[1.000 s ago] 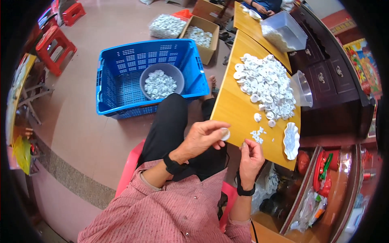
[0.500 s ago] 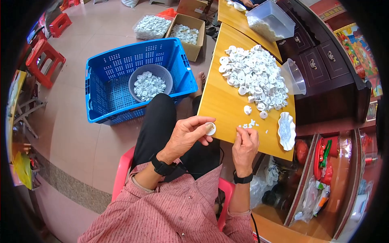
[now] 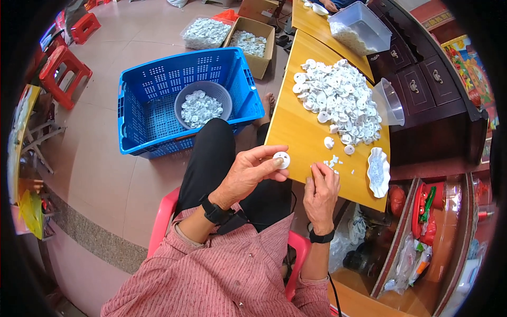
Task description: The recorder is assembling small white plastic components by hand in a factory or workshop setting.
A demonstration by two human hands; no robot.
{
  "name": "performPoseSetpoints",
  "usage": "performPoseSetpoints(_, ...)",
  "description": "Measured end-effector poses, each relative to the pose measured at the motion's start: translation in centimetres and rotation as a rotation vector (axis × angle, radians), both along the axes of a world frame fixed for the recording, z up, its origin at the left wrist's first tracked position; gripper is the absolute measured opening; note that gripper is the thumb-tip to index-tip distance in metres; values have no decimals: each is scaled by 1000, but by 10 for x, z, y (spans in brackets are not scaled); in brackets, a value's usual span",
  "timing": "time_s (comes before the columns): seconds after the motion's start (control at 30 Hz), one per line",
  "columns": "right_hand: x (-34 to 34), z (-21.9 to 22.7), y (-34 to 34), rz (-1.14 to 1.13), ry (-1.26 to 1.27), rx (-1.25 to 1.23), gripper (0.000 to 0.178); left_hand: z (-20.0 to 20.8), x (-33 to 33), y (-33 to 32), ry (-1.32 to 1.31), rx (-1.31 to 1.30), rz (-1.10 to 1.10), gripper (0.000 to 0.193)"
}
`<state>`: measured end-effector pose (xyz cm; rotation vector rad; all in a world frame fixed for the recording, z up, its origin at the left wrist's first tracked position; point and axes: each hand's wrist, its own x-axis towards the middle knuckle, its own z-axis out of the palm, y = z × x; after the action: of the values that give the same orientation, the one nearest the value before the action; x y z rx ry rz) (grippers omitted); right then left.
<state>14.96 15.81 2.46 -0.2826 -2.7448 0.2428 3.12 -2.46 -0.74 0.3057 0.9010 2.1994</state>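
A round white plastic disc (image 3: 282,160) with small holes in its face is pinched between the thumb and fingers of my left hand (image 3: 253,170), just off the table's near edge. My right hand (image 3: 321,193) is at that edge, its fingertips closed together beside several tiny white plastic pieces (image 3: 332,161). Whatever those fingertips hold, if anything, is too small to make out. Beyond them rises a large heap of white plastic discs (image 3: 338,100), with a loose white cap (image 3: 329,142) close by. A wavy-edged white dish (image 3: 384,179) with small clear bits sits to the right.
On the floor at left stands a blue crate (image 3: 158,142) with a grey basket (image 3: 228,113) of white pieces inside. Behind it are a filled clear tub (image 3: 193,42) and a cardboard box (image 3: 257,64). Dark drawers (image 3: 414,87) border the yellow table (image 3: 296,127). Another person's hand (image 3: 330,5) shows at the far end.
The disc in my left hand has turned so its holes face up, and the thumb lies lower on it. My right hand stays by the tiny pieces. The whole view has shifted slightly.
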Motion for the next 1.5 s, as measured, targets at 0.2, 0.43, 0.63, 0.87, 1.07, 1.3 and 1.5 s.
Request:
performPoseSetpoints(0.2, 8, 7, -12, 52, 4, 12, 36, -3, 3, 0, -11, 117, -39, 46)
performPoseSetpoints(0.43, 13, -17, -7, 51, 205, -25, 21, -3, 5, 1, 28, 121, -78, 46)
performPoseSetpoints(0.63, 14, -14, -17, 42, 254, -85, 12, -8, 6, 4, 76, 133, -58, 44)
performPoseSetpoints(0.87, 9, 12, -48, -33, 310, -698, 10, -7, 7, 5, 119, 107, -45, 42)
performPoseSetpoints(1.07, 0, 21, -53, 0, 346, -683, 16, -7, 7, 5, 111, 115, -35, 40)
performPoseSetpoints(1.3, -5, 20, -56, 44, 377, -550, 30, -12, 7, 6, 128, 93, -29, 37)
performPoseSetpoints(1.5, -10, 25, -57, 86, 324, -370, 35, -15, 5, 6, 165, 73, -54, 38)
